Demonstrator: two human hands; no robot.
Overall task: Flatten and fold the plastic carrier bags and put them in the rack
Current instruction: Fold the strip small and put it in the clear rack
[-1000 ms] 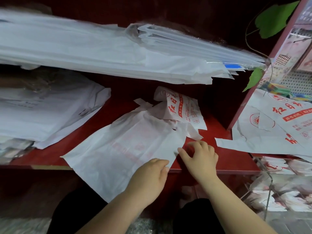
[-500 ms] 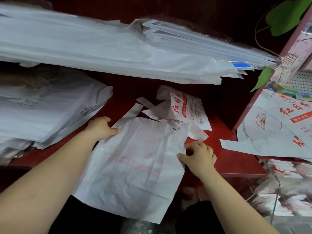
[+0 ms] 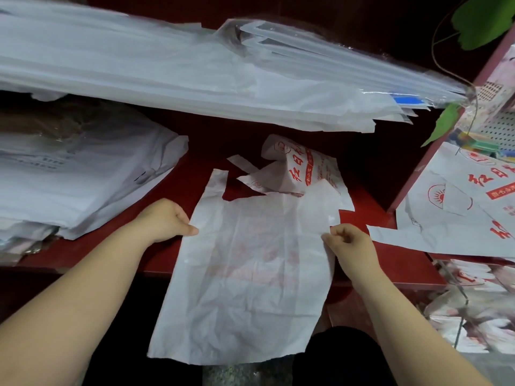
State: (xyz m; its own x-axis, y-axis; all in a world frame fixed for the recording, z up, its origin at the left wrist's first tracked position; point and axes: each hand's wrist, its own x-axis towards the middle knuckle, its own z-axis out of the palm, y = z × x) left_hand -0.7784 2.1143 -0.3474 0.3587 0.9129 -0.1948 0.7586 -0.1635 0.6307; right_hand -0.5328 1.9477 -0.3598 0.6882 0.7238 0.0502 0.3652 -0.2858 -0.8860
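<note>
A white plastic carrier bag [image 3: 250, 277] with faint red print lies spread flat on the red shelf [image 3: 390, 254], its lower half hanging over the front edge and its handles pointing away from me. My left hand [image 3: 164, 220] pinches the bag's left edge. My right hand [image 3: 348, 243] pinches its right edge with curled fingers. Behind it lies a crumpled white bag with red characters [image 3: 301, 169].
A stack of white bags [image 3: 69, 174] fills the shelf's left side. An upper shelf piled with flat plastic bags [image 3: 195, 71] overhangs the work area. Printed bags [image 3: 459, 207] lie at right by a red upright post [image 3: 446, 129]; more sit below right.
My left hand moved from the bag's bottom corner up to its left edge. The bag was turned square to me and pulled flatter. My right hand shifted slightly right.
</note>
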